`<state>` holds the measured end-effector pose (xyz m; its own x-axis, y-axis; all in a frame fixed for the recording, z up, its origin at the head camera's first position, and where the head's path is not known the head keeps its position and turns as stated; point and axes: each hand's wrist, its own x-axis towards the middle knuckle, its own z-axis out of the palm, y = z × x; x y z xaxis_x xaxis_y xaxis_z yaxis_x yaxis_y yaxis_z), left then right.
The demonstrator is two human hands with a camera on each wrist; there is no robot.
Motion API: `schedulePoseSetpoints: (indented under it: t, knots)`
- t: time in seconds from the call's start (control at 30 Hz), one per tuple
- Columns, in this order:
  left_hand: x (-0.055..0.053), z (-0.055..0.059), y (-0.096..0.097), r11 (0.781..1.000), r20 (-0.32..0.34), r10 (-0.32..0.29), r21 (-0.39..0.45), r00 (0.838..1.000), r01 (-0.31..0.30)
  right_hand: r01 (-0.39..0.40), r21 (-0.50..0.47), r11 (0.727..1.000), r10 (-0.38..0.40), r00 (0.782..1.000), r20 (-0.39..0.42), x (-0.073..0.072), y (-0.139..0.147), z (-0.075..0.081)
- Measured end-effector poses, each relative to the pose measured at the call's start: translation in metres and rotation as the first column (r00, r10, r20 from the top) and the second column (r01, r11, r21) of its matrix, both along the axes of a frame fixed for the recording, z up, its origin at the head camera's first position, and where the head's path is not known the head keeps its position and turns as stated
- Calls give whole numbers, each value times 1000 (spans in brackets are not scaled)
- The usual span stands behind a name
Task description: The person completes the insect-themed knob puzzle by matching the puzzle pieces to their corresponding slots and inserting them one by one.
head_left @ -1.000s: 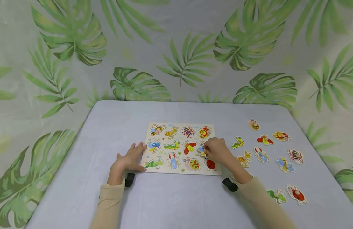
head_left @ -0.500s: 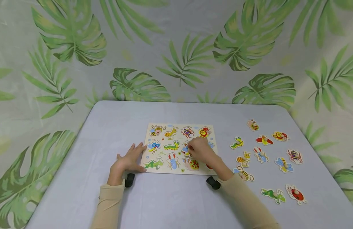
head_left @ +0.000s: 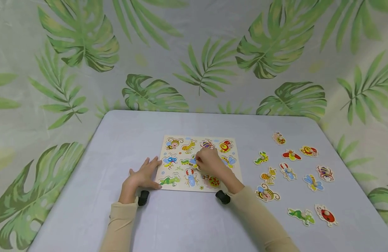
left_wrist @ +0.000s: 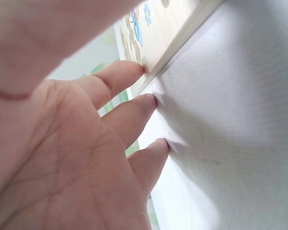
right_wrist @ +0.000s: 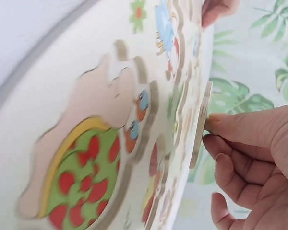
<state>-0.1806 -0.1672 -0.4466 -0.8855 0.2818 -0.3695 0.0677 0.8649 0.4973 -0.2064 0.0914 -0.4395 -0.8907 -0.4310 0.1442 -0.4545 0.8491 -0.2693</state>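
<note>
A wooden puzzle board [head_left: 194,137] with several insect-shaped recesses lies flat on the table. My left hand [head_left: 144,174] has its fingers spread at the board's left edge; in the left wrist view a fingertip touches the board's rim and others rest on the cloth. My right hand [head_left: 211,162] pinches a blue-and-yellow insect puzzle piece [head_left: 192,161] above the caterpillar recess, partly hiding it. In the right wrist view, thumb and fingers grip the back of this piece [right_wrist: 200,127], which stands edge-on and apart from the board. The snail recess [right_wrist: 91,158] shows large there.
Several knobbed pieces lie loose to the board's right, among them a bee [head_left: 267,193], a caterpillar [head_left: 261,158], a stag beetle [head_left: 287,172], a grasshopper [head_left: 302,216] and a ladybug [head_left: 326,215]. A leaf-patterned cloth [head_left: 200,70] hangs behind the table.
My right hand has moved left across the board with the insect puzzle piece, from the right column to over the caterpillar recess. The left hand has stayed in place.
</note>
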Motion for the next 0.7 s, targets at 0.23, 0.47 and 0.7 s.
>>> schedulePoseSetpoints:
  t: [0.23,0.47,0.7]
  knots:
    - [-1,0,0,1000,0,0,-10,1000,0,-61,56,997,64,997,-49,-6,-17,1]
    - [-2,2,0,1000,6,3,-7,1000,-3,-68,65,996,68,998,1,-11,-36,-1]
    - [-1,2,-1,1000,16,8,-16,1000,-8,-76,61,995,71,995,73,-12,-56,-2]
